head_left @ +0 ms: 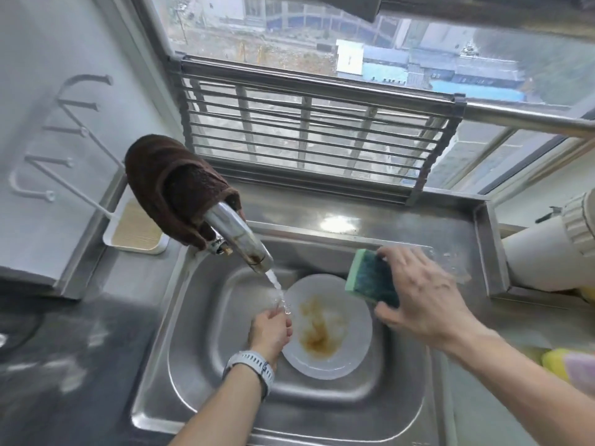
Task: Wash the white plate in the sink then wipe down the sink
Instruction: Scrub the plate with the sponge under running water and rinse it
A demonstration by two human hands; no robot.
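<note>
A white plate (349, 358) smeared with brown sauce lies in the steel sink (206, 320). My left hand (270, 333), a pale watch on its wrist, grips the plate's left rim under the running water from the chrome tap (240, 241). My right hand (425, 300) hovers over the sink's right side and holds a green sponge (370, 278) with its dark scouring face turned toward me, just above the plate's upper right edge.
A brown cloth (170, 188) hangs over the tap's neck. A white soap tray (135, 233) sits at the back left. A metal rack (309, 130) leans against the window. A white appliance (547, 252) and yellow cloths (560, 362) lie to the right.
</note>
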